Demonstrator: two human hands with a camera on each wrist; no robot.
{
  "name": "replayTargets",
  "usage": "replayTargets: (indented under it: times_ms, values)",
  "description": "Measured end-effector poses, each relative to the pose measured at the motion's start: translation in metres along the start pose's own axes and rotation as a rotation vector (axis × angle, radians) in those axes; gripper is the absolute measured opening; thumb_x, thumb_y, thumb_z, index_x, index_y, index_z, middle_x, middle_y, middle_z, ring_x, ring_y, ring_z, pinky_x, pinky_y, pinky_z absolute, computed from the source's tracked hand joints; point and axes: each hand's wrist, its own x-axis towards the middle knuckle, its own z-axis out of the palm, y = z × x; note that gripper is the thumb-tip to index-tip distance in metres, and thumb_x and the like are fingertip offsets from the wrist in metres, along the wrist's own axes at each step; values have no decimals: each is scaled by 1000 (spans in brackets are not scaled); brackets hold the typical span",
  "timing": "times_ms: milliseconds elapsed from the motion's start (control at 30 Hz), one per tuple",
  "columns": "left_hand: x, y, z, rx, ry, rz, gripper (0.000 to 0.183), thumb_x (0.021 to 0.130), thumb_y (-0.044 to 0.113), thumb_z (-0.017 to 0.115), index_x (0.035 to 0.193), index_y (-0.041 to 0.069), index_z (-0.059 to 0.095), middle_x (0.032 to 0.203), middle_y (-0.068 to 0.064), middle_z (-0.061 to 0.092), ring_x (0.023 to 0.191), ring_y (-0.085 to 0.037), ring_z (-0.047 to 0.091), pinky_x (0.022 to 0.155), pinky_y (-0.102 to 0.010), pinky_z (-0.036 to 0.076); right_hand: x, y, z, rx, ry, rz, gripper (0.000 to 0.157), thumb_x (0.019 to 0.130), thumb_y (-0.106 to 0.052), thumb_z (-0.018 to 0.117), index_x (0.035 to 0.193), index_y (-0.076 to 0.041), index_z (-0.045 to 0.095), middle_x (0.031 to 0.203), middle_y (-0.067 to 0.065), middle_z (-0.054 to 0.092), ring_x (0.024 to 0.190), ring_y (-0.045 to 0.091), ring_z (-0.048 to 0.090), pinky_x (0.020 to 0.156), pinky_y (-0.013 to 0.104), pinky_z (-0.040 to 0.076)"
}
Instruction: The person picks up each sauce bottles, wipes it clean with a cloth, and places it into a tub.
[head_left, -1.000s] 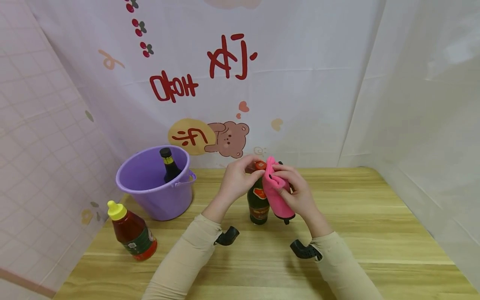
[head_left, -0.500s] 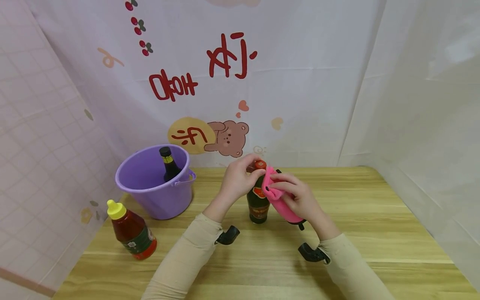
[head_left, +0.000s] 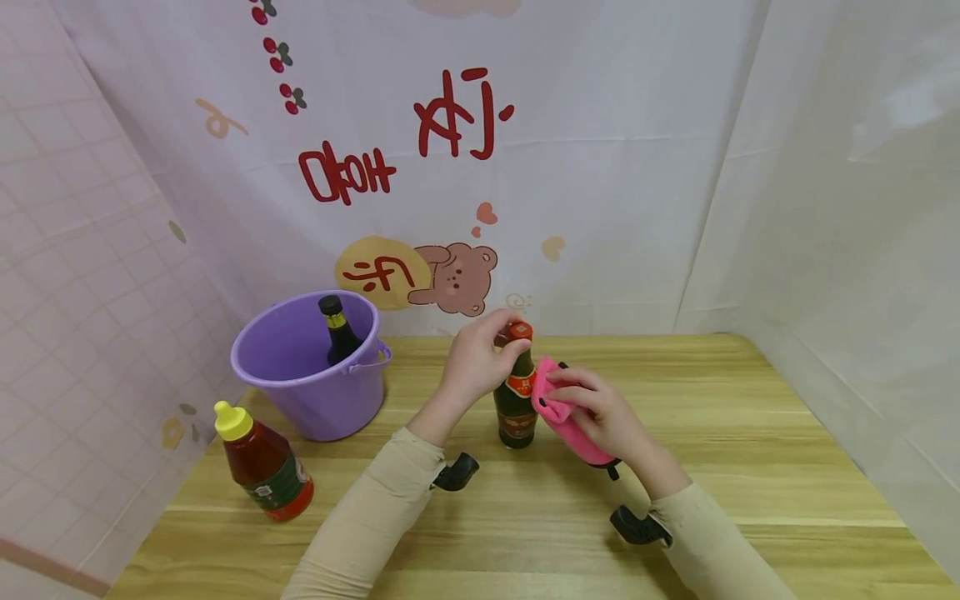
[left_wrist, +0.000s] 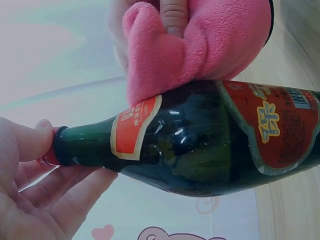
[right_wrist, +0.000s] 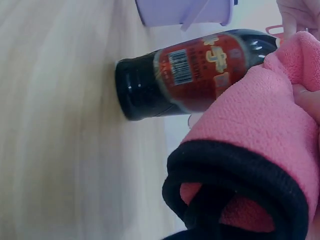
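A dark green glass bottle (head_left: pixel 516 408) with a red cap and red labels stands upright on the table. My left hand (head_left: pixel 480 354) pinches it at the capped neck, thumb on one side and fingers on the other, as the left wrist view shows closely. In my right hand (head_left: pixel 603 412) is a bunched pink cloth (left_wrist: pixel 200 45) with black edging. Its folded end touches the bottle's shoulder beside the upper label. The cloth's black-bound end (right_wrist: pixel 235 165) hangs loose toward the right wrist camera.
A purple bucket (head_left: pixel 300 382) stands at the back left, holding a black-capped dark bottle (head_left: pixel 343 337). In front of it is a red sauce bottle (head_left: pixel 266 467) with a yellow cap. A printed curtain (head_left: pixel 600 208) hangs behind the wooden table (head_left: pixel 750 467).
My right hand has moved down and slightly right with the pink cloth, from near the bottle's cap to its shoulder. The left hand and the bottle stay in place.
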Motion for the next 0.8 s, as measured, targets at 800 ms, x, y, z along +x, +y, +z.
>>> replayTargets:
  times_ms: [800]
  values:
    - [0,0,1,-3,6,6,24,91,19,73,113,14,65,98,0,70,86,-17,70,74,-35,56,-20,1,3,-37,-117,54,43,75,21,62,102,-11,74,109,8,64,102,28,63,96,20,44]
